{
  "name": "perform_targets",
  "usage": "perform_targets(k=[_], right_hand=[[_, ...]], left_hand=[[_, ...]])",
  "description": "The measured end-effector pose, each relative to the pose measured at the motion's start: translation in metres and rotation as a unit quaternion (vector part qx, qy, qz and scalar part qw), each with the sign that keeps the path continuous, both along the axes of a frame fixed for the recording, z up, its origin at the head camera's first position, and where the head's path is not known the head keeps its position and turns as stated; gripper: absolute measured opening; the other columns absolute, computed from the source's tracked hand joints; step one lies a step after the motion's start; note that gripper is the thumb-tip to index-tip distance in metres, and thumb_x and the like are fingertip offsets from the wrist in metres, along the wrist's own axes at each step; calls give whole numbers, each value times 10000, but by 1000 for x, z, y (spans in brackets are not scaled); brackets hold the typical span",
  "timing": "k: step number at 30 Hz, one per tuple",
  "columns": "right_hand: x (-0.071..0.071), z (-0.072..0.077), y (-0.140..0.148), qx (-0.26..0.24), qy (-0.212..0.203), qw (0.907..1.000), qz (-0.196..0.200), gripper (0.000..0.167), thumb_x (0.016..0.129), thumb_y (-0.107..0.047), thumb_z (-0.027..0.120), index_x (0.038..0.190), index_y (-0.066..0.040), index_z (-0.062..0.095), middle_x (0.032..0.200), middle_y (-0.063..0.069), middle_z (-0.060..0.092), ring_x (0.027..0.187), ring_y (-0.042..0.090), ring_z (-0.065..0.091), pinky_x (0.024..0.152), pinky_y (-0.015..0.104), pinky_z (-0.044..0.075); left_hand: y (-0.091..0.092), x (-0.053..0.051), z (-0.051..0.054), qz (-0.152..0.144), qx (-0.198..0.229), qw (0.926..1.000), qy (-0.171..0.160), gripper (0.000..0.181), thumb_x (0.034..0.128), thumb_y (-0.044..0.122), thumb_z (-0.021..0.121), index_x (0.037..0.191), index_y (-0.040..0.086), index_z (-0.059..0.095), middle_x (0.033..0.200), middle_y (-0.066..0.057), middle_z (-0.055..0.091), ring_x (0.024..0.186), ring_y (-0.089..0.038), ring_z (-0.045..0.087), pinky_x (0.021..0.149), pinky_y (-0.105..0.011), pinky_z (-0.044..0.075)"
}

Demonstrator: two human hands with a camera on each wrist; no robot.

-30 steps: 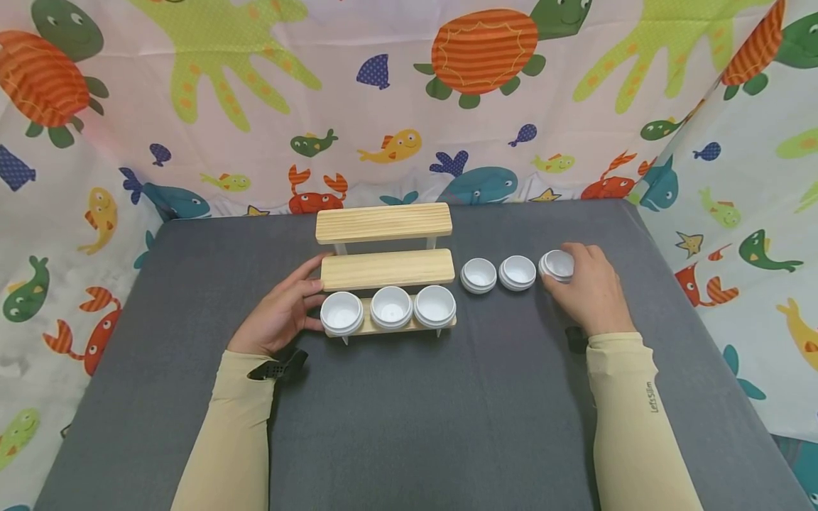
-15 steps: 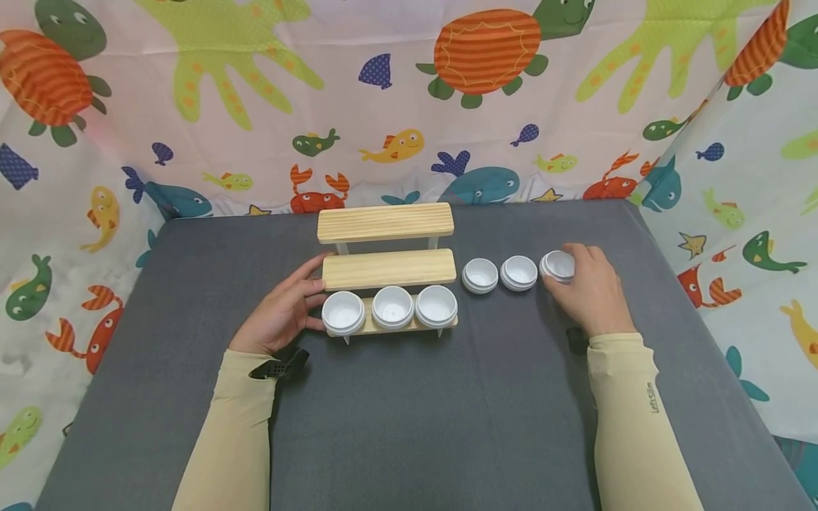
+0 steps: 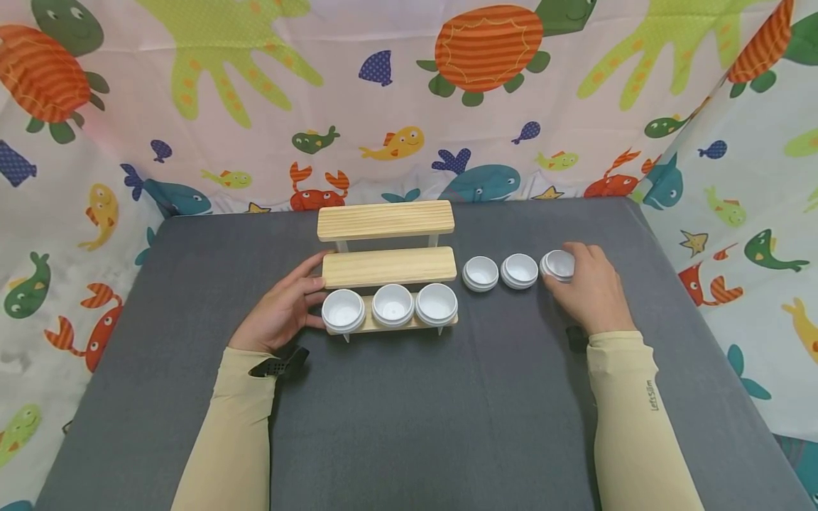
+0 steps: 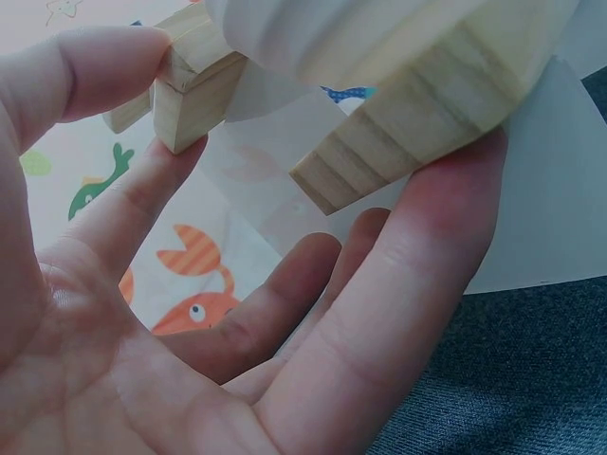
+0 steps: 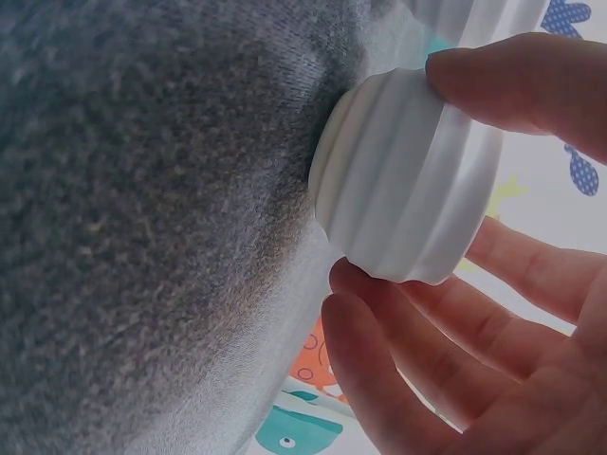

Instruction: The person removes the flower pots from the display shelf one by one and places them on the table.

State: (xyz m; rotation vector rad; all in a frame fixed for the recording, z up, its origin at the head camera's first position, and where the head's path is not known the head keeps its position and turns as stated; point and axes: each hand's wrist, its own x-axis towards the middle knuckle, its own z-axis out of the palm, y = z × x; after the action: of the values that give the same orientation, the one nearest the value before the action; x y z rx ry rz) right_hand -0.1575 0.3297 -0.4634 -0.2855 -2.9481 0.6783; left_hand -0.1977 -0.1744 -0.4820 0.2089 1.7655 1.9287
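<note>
White cup (image 3: 556, 265) stands at the right end of a row of three on the gray tabletop (image 3: 409, 419), base at the cloth; full contact cannot be confirmed. Right hand (image 3: 594, 292): grip clamped on this cup, thumb on one side, fingertips opposite. Middle cup (image 3: 520, 271) and left cup (image 3: 481, 274) of the row stand to its left, narrow gaps between. Left hand (image 3: 276, 314): grip clamped on the left end of the tiered rack (image 3: 388, 267), thumb and a finger pinching the middle board (image 3: 415, 263), another finger against the near board (image 3: 368, 321). Three further cups (image 3: 393, 306) occupy the near board from end to end; the middle board and far board (image 3: 385, 220) show wood along their length. Far board sits close to the far tabletop edge, where the printed curtain (image 3: 383, 92) rises. Open room lies near of the rack, between left sleeve (image 3: 233, 426) and right sleeve (image 3: 629, 419), and from the right hand to the right edge. Obscured: the held cup's right side, behind the hand in the head view; the rack's right part, outside the left wrist view; a neighboring cup, cut off at the top of the right wrist view; a black item (image 3: 576, 339) by the right wrist, too dark to identify.
</note>
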Motion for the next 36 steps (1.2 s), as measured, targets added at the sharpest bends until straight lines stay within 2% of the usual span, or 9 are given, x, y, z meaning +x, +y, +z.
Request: perform_targets(k=[9, 22, 30, 36], right_hand=[[0, 1, 0, 2, 7, 10000, -16, 687, 962, -304, 754, 1513, 31, 516, 1449, 334, 530, 1257, 527, 561, 1083, 717, 459], [0, 3, 1, 0, -201, 9998, -22, 710, 965, -321, 747, 1526, 38, 500, 1449, 354, 520, 1270, 539, 543, 1073, 729, 455], [4, 14, 1, -9, -261, 9997, -40, 738, 973, -369, 749, 1546, 20, 493, 1489, 350, 502, 1322, 538, 508, 1107, 739, 443], [7, 28, -6, 45, -208, 9997, -69, 761, 981, -371, 739, 1588, -6, 462, 1551, 340, 461, 1393, 546, 466, 1155, 743, 407]], left_hand=[[0, 0, 1, 41, -74, 10000, 18, 630, 1127, 284, 524, 1710, 353, 297, 1641, -157, 460, 1253, -218, 690, 768, -456, 664], [-1, 0, -1, -20, 6, 10000, 27, 626, 1133, 307, 529, 1712, 347, 294, 1662, -140, 435, 1285, -217, 678, 810, -476, 664], [-1, -1, -1, -27, 16, 10000, 4, 632, 1129, 304, 528, 1714, 345, 291, 1673, -146, 425, 1291, -215, 674, 814, -479, 663], [0, 0, 1, -27, 6, 10000, -14, 635, 1130, 301, 523, 1717, 343, 282, 1678, -151, 418, 1287, -209, 675, 811, -476, 661]])
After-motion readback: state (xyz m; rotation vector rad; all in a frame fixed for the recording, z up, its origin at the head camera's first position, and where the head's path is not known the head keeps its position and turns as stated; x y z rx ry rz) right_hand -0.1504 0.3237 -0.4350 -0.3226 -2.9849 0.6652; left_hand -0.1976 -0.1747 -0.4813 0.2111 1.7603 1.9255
